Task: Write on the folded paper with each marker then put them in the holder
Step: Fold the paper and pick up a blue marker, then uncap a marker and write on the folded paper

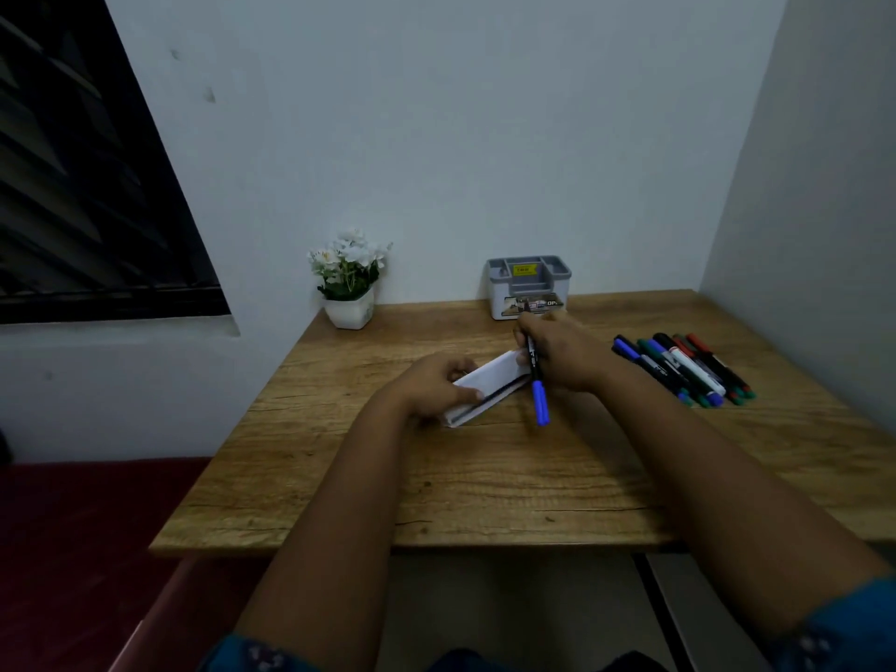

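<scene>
A folded white paper (489, 385) lies at the middle of the wooden table (485, 477). My left hand (434, 388) presses down on its left end. My right hand (562, 354) touches the paper's far right end and grips a black marker with a blue cap (537, 385), cap end pointing toward me. A grey and white holder (528, 286) stands at the back of the table, just beyond my right hand; its compartments look empty. Several more markers (683, 371) with blue, green, red and black ends lie in a row to the right.
A small white pot of white flowers (350, 278) stands at the table's back left corner. White walls close in behind and on the right. A dark window (87, 186) is at the left, with a dark red surface (87, 516) below it.
</scene>
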